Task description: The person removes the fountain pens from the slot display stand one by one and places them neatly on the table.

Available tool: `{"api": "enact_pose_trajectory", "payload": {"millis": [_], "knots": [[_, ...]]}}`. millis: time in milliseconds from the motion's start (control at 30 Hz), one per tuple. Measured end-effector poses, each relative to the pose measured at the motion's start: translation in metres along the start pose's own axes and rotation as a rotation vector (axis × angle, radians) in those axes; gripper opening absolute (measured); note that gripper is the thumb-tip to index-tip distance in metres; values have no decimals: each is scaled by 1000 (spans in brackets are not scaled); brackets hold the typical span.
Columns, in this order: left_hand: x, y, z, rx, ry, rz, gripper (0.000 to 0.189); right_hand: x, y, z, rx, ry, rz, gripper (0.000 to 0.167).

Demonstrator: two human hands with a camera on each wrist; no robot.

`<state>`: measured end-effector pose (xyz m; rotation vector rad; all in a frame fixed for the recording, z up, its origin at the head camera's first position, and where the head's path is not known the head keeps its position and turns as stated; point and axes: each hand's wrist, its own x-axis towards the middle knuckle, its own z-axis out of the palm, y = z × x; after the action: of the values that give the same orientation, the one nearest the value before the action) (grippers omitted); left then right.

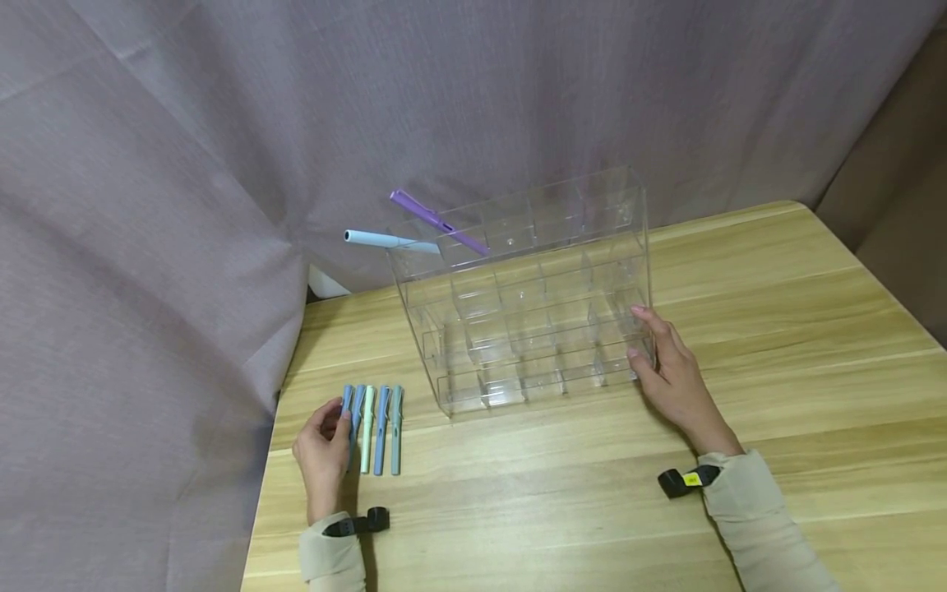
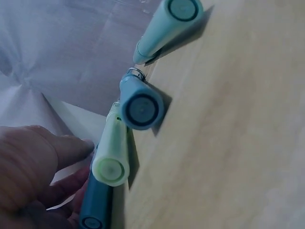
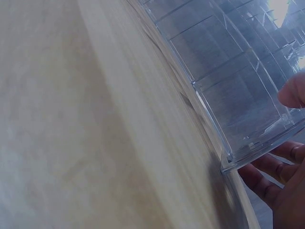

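Observation:
My left hand (image 1: pixel 323 452) is at the left end of a row of pens, its thumb and fingers pinching the leftmost blue pen (image 1: pixel 347 398). Beside it lie another blue pen (image 1: pixel 358 404), a pale green pen (image 1: pixel 368 432), a blue pen (image 1: pixel 381 432) and a grey-green pen (image 1: pixel 396 432). The left wrist view shows the pale green pen (image 2: pixel 112 152) close to the thumb. My right hand (image 1: pixel 672 378) grips the right side of a clear compartmented organizer (image 1: pixel 547 382), thumb at its front, fingers (image 3: pixel 264 183) along the outer side wall.
A purple pen (image 1: pixel 422 210) and a light blue pen (image 1: pixel 370 238) lean out of the organizer's top left compartments. The organizer stands tilted across the wooden table (image 1: pixel 518 510). Grey curtain (image 1: pixel 185 205) hangs behind and along the left edge.

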<state>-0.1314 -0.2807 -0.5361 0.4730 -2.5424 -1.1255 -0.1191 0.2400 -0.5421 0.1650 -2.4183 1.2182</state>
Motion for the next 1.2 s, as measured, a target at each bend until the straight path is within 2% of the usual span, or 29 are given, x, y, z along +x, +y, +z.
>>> {"api": "enact_pose_trajectory", "payload": {"millis": [100,233,467,733,933,1067,1200], "knots": [[1,4,0,0,-1,8,29,0,-1,0,1,2,-1,69],[4,12,0,-45,-5,61,30,1,0,0,-1,6,-5,69],[16,42,3,-183,-35,106,31,0,0,1,-2,10,-6,70],[29,67,10,-409,-115,150,37,2,-4,1,-6,6,-18,69],[36,89,14,-524,-160,177,38,2,-4,2,-5,12,-20,69],[43,104,17,-623,-166,198,38,3,-3,2,2,7,-11,69],[50,120,17,-684,-156,262,40,2,-2,2,-2,1,-7,70]]}}
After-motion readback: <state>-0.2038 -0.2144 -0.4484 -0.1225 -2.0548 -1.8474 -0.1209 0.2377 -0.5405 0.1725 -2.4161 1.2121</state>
